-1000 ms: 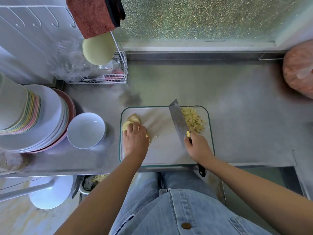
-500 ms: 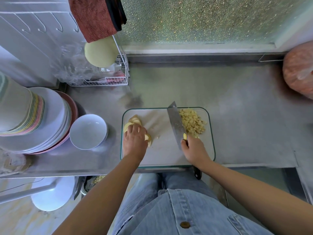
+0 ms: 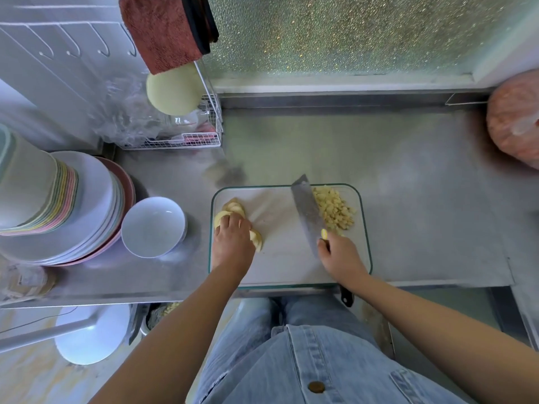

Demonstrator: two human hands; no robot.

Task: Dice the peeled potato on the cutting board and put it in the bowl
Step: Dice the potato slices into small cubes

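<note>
Leftward on the cutting board (image 3: 285, 266), your left hand (image 3: 232, 242) holds the potato slices (image 3: 233, 207); your right hand (image 3: 339, 255) grips the knife (image 3: 306, 208), well to their right.

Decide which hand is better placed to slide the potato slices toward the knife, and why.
Left: the left hand holds the slices; the right hand grips the knife beside the dice.

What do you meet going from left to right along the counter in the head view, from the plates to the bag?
Plate stack → white bowl → left hand holding the potato slices → cleaver → diced potato → pink bag.
</note>
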